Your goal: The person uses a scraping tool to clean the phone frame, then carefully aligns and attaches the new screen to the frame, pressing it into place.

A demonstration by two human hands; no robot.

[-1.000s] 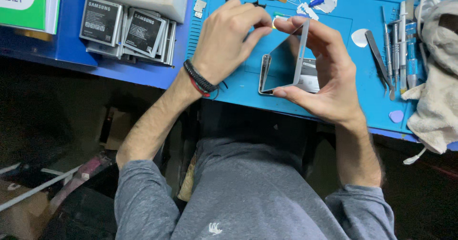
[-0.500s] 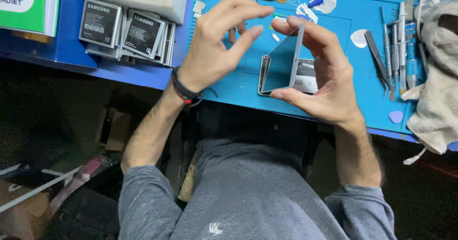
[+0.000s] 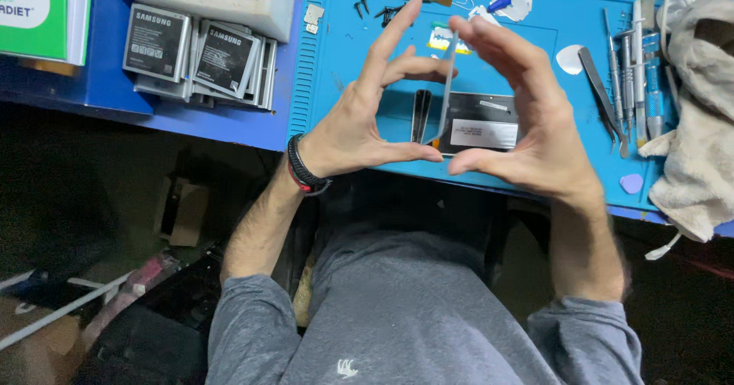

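Note:
I hold a thin flat phone panel (image 3: 446,87) upright and edge-on above the blue work mat (image 3: 336,87). My left hand (image 3: 359,121) pinches its left face with thumb and middle finger, while the index finger points up. From the right, my right hand (image 3: 531,117) grips it with the fingers at its top and the thumb at its bottom. Under the hands, a dark phone body with a white label (image 3: 482,125) lies flat on the mat. A narrow dark strip (image 3: 420,113) stands beside it.
A stack of phone batteries (image 3: 195,56) lies at the left beside a white foam tray (image 3: 229,3) and a green box (image 3: 38,10). Tweezers and screwdrivers (image 3: 631,71) line the mat's right side. A beige cloth (image 3: 699,117), small screws (image 3: 367,6) and a purple pick (image 3: 631,184) are nearby.
The panel has turned from tilted to edge-on. My left hand came off its top and now pinches its side with the fingers spread.

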